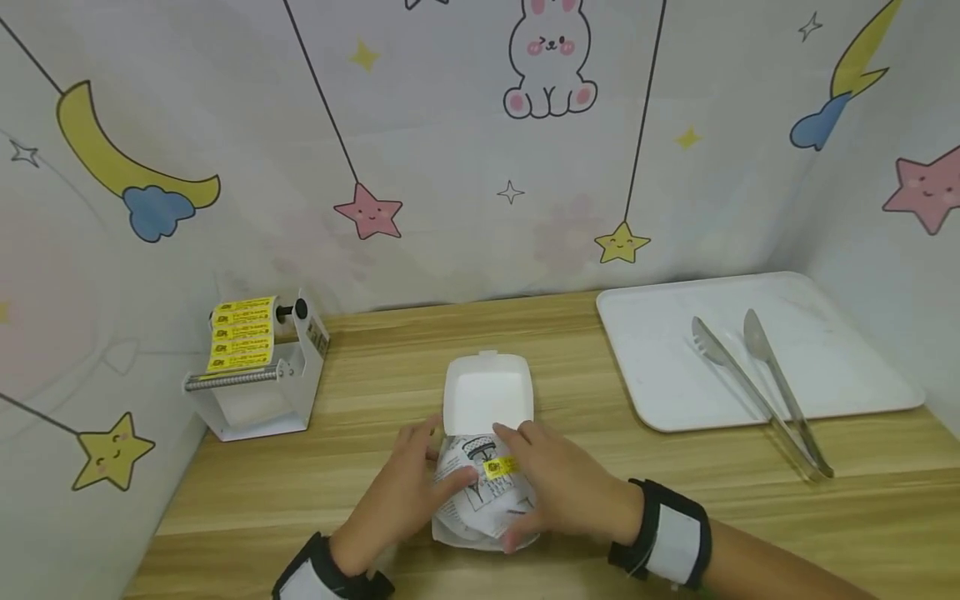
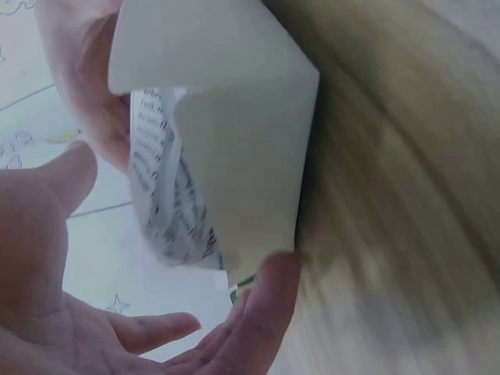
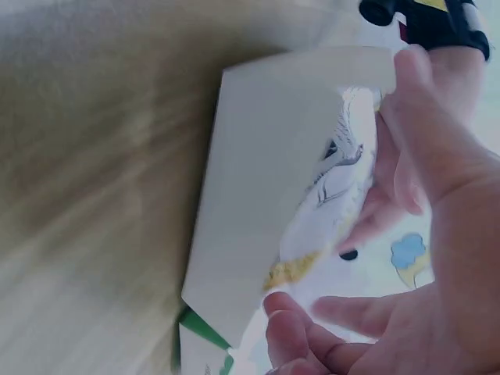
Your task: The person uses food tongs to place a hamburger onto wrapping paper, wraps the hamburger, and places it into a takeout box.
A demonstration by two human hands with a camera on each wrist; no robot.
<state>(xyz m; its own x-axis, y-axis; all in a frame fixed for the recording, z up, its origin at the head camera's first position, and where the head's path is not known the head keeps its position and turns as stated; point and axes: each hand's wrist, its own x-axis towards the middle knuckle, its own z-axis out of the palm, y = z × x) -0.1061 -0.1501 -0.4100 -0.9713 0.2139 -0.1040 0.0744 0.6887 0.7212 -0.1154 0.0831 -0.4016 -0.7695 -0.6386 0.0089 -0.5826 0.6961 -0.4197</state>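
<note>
On the table stands a white clamshell takeout box (image 1: 489,392) with its lid tipped back. In its base sits a bundle wrapped in printed paper (image 1: 480,500), a yellow label (image 1: 500,467) on top. My left hand (image 1: 412,479) is at the bundle's left side, thumb over the paper; in the left wrist view a fingertip is right at the corner of the box (image 2: 250,156). On the right, my right hand (image 1: 566,479) spans the bundle with spread fingers, the thumb by the near rim. In the right wrist view its fingertips are beside the paper bundle (image 3: 328,195).
A label dispenser (image 1: 258,367) with a roll of yellow labels stands at the left. On the right lies a white tray (image 1: 675,317) with metal tongs (image 1: 780,392) resting across its front edge. A printed cloth (image 1: 465,150) hangs behind the wooden table (image 1: 360,367).
</note>
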